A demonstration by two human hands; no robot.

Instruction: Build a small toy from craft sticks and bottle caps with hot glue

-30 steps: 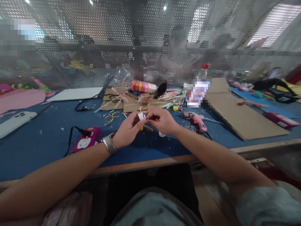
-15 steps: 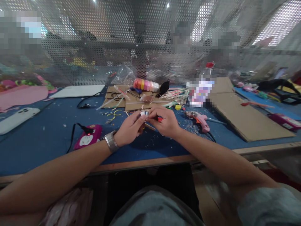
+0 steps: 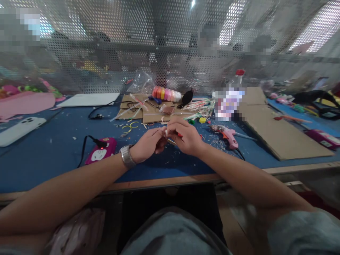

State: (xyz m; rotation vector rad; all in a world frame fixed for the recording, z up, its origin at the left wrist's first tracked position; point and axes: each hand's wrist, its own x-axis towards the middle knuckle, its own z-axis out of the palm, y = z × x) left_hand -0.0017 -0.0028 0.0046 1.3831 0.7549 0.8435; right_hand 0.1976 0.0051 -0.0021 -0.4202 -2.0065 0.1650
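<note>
Over on the left, a white phone [image 3: 22,130] and a purple power strip [image 3: 100,152] lie on the counter [image 3: 66,170]. The left hand [image 3: 146,146] pinches a small white piece [image 3: 166,132] that looks light and rather fragile, best held by its edges; the right hand [image 3: 186,137] pinches it too. A pink glue gun [image 3: 230,137] sits right of them, its cord crowding that forearm, beside flat cardboard [image 3: 284,134].

Now conceals, between left hand [image 3: 147,144] and right hand [image 3: 185,136], most of the white piece [image 3: 166,132] seen clearly earlier; newly reveals a green piece [image 3: 191,122] beyond right hand.
</note>
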